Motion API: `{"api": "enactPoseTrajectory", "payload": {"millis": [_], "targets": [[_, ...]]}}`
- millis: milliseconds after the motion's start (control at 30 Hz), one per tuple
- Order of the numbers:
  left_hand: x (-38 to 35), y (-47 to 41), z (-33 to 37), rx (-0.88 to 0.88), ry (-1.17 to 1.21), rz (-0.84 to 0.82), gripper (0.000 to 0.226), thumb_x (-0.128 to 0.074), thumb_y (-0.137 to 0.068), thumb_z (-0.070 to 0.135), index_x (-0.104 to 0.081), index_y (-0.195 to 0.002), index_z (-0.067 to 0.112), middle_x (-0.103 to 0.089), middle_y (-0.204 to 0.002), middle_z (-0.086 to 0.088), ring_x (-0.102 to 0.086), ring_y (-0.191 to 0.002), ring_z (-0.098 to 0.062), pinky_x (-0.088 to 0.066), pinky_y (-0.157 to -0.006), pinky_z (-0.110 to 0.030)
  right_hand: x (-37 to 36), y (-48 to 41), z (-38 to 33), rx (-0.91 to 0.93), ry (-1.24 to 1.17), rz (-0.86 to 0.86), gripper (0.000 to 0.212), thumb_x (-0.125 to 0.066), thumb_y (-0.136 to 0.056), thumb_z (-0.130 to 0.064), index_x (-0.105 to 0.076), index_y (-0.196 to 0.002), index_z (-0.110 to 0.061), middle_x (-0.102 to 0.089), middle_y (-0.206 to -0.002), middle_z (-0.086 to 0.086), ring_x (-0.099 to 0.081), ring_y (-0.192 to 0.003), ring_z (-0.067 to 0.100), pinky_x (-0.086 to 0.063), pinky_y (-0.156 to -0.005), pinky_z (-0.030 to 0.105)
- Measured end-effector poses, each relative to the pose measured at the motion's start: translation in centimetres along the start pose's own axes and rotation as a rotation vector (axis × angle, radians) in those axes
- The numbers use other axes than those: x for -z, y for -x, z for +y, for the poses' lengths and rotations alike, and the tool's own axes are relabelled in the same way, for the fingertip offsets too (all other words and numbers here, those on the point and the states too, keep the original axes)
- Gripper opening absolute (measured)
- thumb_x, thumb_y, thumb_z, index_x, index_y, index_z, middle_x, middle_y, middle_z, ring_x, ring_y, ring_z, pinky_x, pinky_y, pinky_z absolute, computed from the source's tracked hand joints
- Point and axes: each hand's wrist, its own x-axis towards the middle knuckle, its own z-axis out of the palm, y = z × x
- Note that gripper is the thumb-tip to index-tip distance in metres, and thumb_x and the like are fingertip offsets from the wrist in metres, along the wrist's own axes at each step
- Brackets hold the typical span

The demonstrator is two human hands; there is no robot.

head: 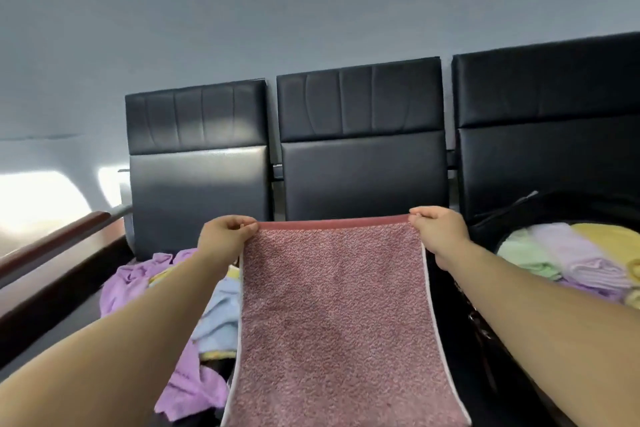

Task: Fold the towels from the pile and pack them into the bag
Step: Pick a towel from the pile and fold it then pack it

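Partway through, you pinch the top corners of the pink towel [339,315] with your left hand [225,232] and right hand [438,229], several folded towels [568,256] already in the bag [509,215] at right, the crumpled pile [194,291] at left unfolded.

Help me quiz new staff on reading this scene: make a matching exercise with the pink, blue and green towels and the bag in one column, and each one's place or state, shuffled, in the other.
Things:
1. pink towel
2. blue towel
3. green towel
4. bag

Places or states:
A. folded, lying inside the bag
B. open, at the right, holding folded towels
C. crumpled in the pile at the left
D. hanging, its top corners pinched by the left hand and the right hand

Pairs: 1-D, 2-C, 3-A, 4-B.
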Motion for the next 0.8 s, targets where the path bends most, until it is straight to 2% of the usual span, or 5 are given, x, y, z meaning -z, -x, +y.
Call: {"api": "enactPoseTrajectory", "payload": {"millis": [133, 267, 433, 633, 800], "targets": [[1.4, -3.2, 6.1, -0.141, 0.175, 0.05, 0.005, -0.076, -0.089, 0.014, -0.079, -0.087, 0.018, -0.074, -0.08, 0.002, -0.064, -0.077, -0.017, -0.053, -0.083, -0.037, 1.1, -1.4, -8.5, 0.196, -0.09, 0.042, 0.015, -0.069, -0.096, -0.012, -0.076, -0.107, -0.019, -0.072, -0.101, -0.005, -0.066, -0.096, 0.012, -0.048, -0.086, 0.026], [2.2, -2.2, 7.3, -0.185, 0.215, -0.018, 0.007, -0.076, -0.09, 0.017, -0.08, -0.094, 0.019, -0.076, -0.089, -0.001, -0.064, -0.082, -0.018, -0.053, -0.081, -0.037, 3.2, -0.9, -9.2, 0.254, -0.087, 0.009, 0.015, -0.07, -0.096, -0.015, -0.077, -0.105, -0.025, -0.074, -0.102, -0.008, -0.067, -0.1, 0.008, -0.052, -0.093, 0.03], [1.9, 2.6, 1.0, -0.014, 0.201, -0.208, 0.01, -0.076, -0.087, 0.003, -0.079, -0.095, 0.009, -0.073, -0.089, -0.017, -0.063, -0.075, -0.026, -0.054, -0.075, -0.043, 5.9, 2.0, -2.2, 0.186, 0.13, -0.204, 0.019, -0.075, -0.091, -0.011, -0.08, -0.095, -0.03, -0.077, -0.096, -0.007, -0.071, -0.094, 0.01, -0.056, -0.089, 0.03], [3.0, 8.6, -6.1, 0.341, 0.107, -0.579, 0.016, -0.069, -0.087, -0.005, -0.077, -0.083, 0.008, -0.067, -0.084, -0.015, -0.064, -0.072, -0.019, -0.054, -0.063, -0.029, 7.8, 5.8, 6.3, -0.262, 0.268, -0.599, 0.014, -0.072, -0.091, 0.0, -0.08, -0.099, -0.009, -0.078, -0.102, 0.015, -0.071, -0.09, 0.016, -0.06, -0.088, 0.035], [3.0, 9.0, -7.2, 0.476, 0.123, -0.614, 0.012, -0.064, -0.089, -0.009, -0.069, -0.09, 0.002, -0.067, -0.08, -0.013, -0.067, -0.067, -0.018, -0.057, -0.058, -0.026, 6.7, 6.1, 8.2, -0.274, 0.384, -0.591, 0.014, -0.071, -0.091, -0.001, -0.08, -0.098, -0.01, -0.078, -0.096, 0.015, -0.068, -0.084, 0.017, -0.058, -0.071, 0.027]]}}
